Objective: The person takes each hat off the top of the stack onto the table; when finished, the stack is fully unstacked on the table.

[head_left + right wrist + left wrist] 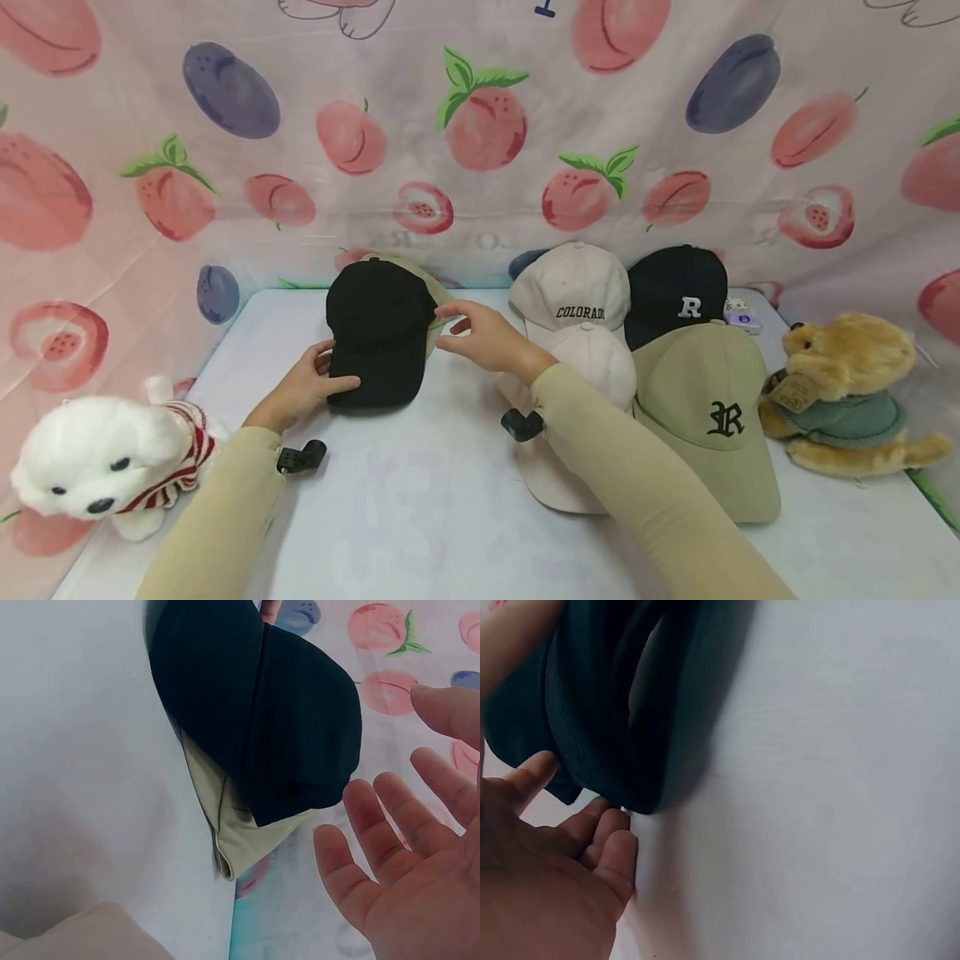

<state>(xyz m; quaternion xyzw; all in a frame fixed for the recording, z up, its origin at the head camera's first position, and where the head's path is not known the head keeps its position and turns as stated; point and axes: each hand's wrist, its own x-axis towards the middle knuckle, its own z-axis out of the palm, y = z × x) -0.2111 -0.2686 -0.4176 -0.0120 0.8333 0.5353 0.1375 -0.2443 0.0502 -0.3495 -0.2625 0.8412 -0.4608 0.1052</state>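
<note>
A black baseball cap (377, 367) lies over a beige cap (437, 332) at the table's back left, its brim facing me. In the head view my left hand (300, 384) is at the brim's left side, thumb over the brim and fingers round its edge. In the left wrist view that hand (547, 877) grips the dark cap (592, 712) at its edge, the outer fingers curled below it. My right hand (487, 337) is spread beside the black cap's right side and holds nothing. In the right wrist view its fingers (379, 832) are apart, the beige cap (247, 840) showing under the black one.
On the right sit a cream COLORADO cap (573, 287), a second cream cap (588, 362), a black R cap (675, 292) and a khaki cap (705, 400). A white plush dog (105, 454) stands left; a tan plush toy (847, 392) lies right. Fruit-print cloth (480, 208) hangs behind.
</note>
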